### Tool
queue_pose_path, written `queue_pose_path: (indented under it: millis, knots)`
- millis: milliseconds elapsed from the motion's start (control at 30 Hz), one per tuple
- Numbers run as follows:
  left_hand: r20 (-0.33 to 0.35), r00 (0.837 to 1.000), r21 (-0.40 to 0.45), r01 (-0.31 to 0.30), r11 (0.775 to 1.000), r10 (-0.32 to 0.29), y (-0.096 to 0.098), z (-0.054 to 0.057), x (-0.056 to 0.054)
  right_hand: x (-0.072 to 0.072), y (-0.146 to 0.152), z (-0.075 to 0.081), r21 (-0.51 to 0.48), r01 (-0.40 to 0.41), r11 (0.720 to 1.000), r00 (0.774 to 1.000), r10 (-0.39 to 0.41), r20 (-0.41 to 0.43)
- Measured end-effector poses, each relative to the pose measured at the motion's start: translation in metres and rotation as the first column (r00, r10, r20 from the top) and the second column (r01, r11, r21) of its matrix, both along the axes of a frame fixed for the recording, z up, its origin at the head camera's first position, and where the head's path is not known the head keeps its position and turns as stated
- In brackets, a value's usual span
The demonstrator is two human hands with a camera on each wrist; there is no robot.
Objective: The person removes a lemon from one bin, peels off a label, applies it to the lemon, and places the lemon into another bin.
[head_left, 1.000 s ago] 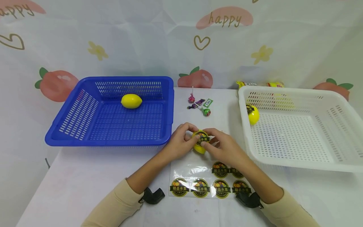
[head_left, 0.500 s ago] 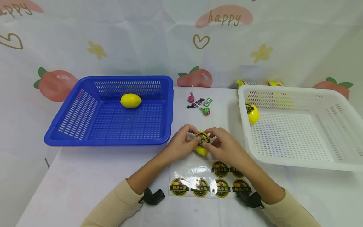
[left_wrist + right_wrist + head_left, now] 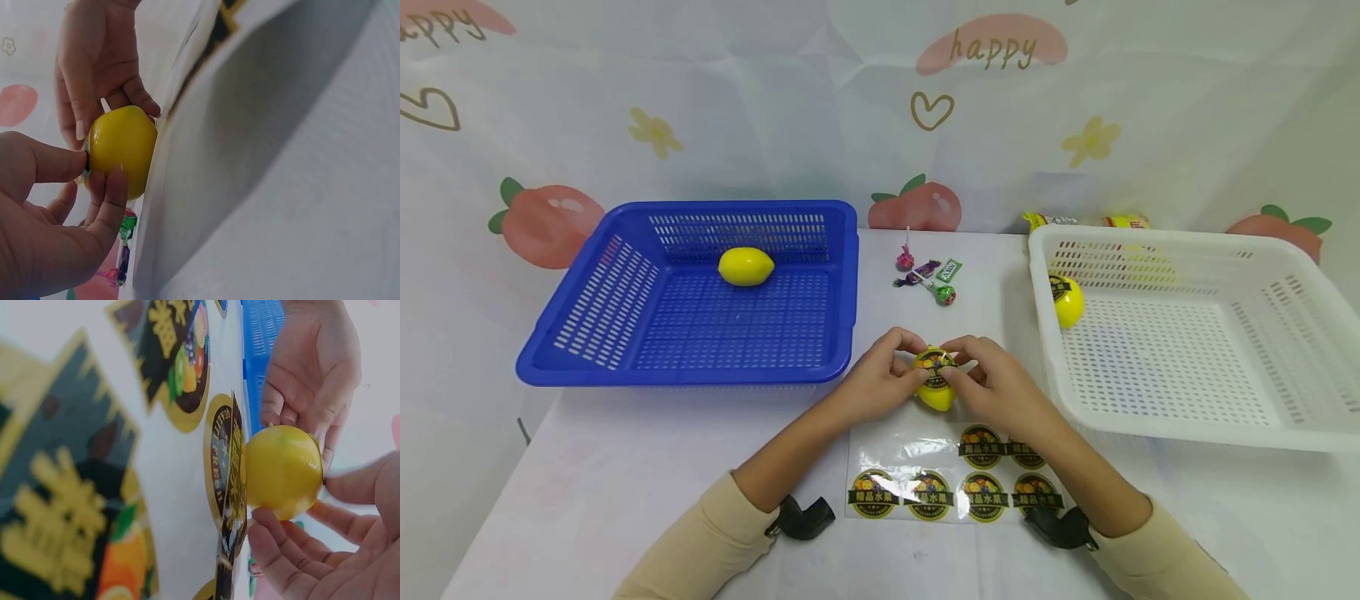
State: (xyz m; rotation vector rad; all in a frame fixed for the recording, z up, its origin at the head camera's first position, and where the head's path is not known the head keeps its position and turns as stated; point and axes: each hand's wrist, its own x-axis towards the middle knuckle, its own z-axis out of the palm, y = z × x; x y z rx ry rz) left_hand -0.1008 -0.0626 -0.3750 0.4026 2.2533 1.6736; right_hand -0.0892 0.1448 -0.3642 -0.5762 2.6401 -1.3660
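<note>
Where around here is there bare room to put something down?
The table between the blue basket and the left sleeve is bare, and so is the floor of the white basket, right of its lemon. The middle is crowded: the left hand and right hand hold another stickered lemon by the sticker sheet, with candies beyond.

Yellow lemon with black-and-gold, fruit-patterned sticker, blue basket, white basket, white backdrop with pink peach print.
</note>
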Motion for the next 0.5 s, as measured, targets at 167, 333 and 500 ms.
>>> queue_pose_path:
  millis: [167, 333, 500]
  knots:
    - [0.063, 0.998, 0.038, 0.004, 0.999, -0.006, -0.0015, -0.0021, -0.0028, -0.0026, 0.0007, -0.0021, -0.003, 0.004, 1.000, 1.000, -0.004, 0.021]
    - [0.097, 0.995, 0.094, 0.001, 0.996, -0.010, -0.0028, -0.0047, -0.0052, -0.0040, 0.0006, -0.0024, -0.019, 0.010, 1.000, 0.999, -0.009, 0.042]
    - [0.147, 0.989, 0.149, -0.013, 0.989, -0.010, -0.0035, -0.0062, -0.0066, -0.0044, 0.0006, -0.0023, -0.029, 0.018, 0.999, 0.998, -0.016, 0.068]
